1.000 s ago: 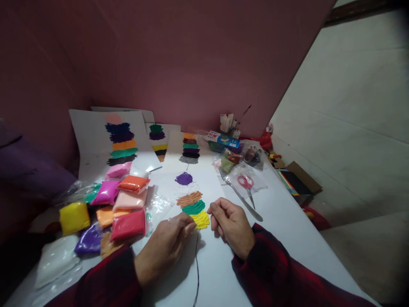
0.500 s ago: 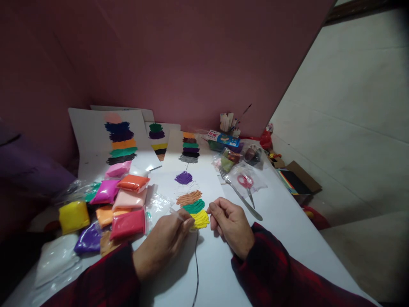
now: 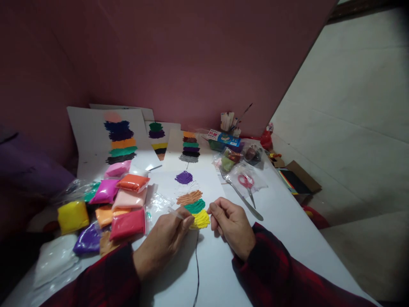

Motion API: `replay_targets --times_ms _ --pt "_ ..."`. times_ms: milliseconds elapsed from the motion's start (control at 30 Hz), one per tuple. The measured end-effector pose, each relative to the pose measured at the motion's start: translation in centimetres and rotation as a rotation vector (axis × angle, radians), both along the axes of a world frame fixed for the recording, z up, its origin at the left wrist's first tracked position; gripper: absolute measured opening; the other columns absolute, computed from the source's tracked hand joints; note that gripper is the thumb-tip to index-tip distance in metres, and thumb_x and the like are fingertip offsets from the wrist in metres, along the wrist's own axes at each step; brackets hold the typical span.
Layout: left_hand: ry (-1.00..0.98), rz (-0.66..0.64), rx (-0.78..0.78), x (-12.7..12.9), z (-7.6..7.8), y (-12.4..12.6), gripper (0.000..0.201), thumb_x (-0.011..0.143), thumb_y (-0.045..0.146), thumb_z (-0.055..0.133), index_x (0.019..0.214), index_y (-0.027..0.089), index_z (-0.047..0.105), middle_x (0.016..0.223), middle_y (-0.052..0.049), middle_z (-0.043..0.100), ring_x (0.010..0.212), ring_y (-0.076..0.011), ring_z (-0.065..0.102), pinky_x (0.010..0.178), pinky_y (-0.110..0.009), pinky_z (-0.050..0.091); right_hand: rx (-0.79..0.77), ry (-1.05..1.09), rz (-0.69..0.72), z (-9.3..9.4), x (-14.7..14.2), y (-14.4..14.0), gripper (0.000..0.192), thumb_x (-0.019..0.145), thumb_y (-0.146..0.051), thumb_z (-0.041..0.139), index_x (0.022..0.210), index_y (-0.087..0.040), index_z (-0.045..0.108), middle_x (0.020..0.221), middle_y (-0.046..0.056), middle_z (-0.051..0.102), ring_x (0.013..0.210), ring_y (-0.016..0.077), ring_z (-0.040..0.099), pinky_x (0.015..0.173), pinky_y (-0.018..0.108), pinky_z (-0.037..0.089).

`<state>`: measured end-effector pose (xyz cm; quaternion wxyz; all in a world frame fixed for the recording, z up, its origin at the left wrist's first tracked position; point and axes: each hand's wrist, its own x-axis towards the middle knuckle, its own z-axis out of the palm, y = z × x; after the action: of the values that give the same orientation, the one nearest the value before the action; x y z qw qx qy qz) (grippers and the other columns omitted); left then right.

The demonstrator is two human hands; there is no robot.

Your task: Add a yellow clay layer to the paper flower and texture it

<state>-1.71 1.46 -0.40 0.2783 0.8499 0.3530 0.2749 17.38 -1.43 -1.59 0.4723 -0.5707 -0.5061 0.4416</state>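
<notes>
While the rest of the bench stays as it was a second ago, the changes are small:

Change: the left hand [image 3: 166, 238] has crept slightly up toward the yellow patch [image 3: 200, 219], and the thin stick [image 3: 176, 212] it holds now shows above the knuckles, where a second ago it was hidden.
Left hand: fingers pinched together on the thin stick, at the left edge of the yellow patch.
Stick: pale and slender; its long axis runs from upper left down to the right, with the lower end pointing at the yellow patch.
Right hand: the right hand [image 3: 232, 226] rests just right of the yellow patch, unmoved, fingers curled together with thumb against forefinger; whether they pinch anything I cannot tell.
Yellow patch: lowest of a stack of smeared colours on the white sheet [image 3: 211, 187], with a green patch [image 3: 194, 207] touching it above, then orange, then purple farther up.
Black line: a black line [image 3: 197, 268] runs from below the yellow patch toward the near edge, between the two wrists.
Left of the patch: clay packets [image 3: 128, 200] in pink, orange, red, yellow and purple lie heaped on the bench [image 3: 287, 230].
Right of the patch: a fork [image 3: 239, 195] lies slantwise, tines away, beside red scissors [image 3: 246, 183] in a clear bag.
</notes>
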Motion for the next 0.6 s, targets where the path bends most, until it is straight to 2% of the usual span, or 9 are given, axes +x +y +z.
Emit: replay_targets --times_ms 267,600 --pt "-0.008 -0.007 0.036 0.07 -0.04 0.01 0.023 0.099 0.022 0.032 0.086 0.020 0.051 0.066 0.001 0.058 0.056 -0.0134 0.053 0.054 -0.026 0.042 0.006 0.000 0.001 0.11 0.00 0.08 0.038 0.092 -0.051 0.051 0.076 -0.018 0.058 0.049 -0.004 0.054 0.035 0.0063 0.039 0.032 0.017 0.027" --pt "0.085 -0.029 -0.039 0.05 -0.20 0.30 0.031 0.099 0.024 0.028 0.081 0.020 0.052 0.071 -0.003 0.062 0.063 -0.0164 0.057 0.059 -0.030 0.046 -0.001 -0.002 0.006 0.19 -0.05 -0.07 0.037 0.092 -0.051 0.051 0.076 -0.018 0.058 0.049 -0.004 0.054 0.035 0.0058 0.038 0.032 0.016 0.027"
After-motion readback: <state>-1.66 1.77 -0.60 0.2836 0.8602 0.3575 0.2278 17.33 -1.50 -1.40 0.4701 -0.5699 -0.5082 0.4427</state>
